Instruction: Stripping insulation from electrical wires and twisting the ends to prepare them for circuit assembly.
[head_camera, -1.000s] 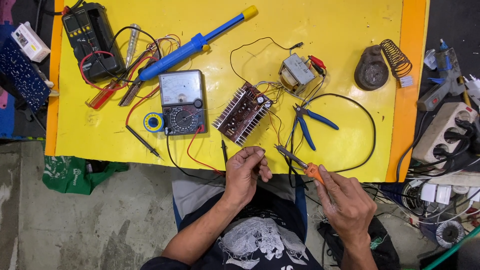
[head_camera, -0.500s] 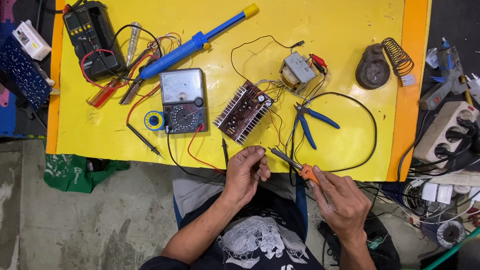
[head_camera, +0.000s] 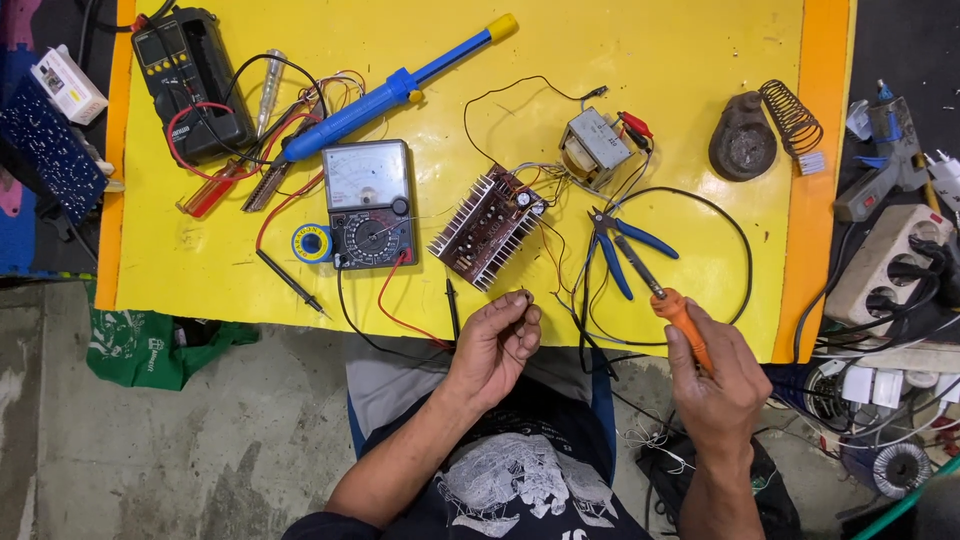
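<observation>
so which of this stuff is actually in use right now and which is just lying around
In use:
left hand pinching a small part
right hand holding the orange-handled soldering iron
circuit board

Lying about:
blue pliers
analog meter
blue desoldering pump
black digital meter
iron stand

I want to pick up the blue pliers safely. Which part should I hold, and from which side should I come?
Grip the blue pliers by the two blue handles, which splay open toward the table's near edge. Come from that near side, probably between the left hand and the right hand. The metal jaws point away, toward the small transformer, with thin wires close around them, so avoid that end.
</observation>
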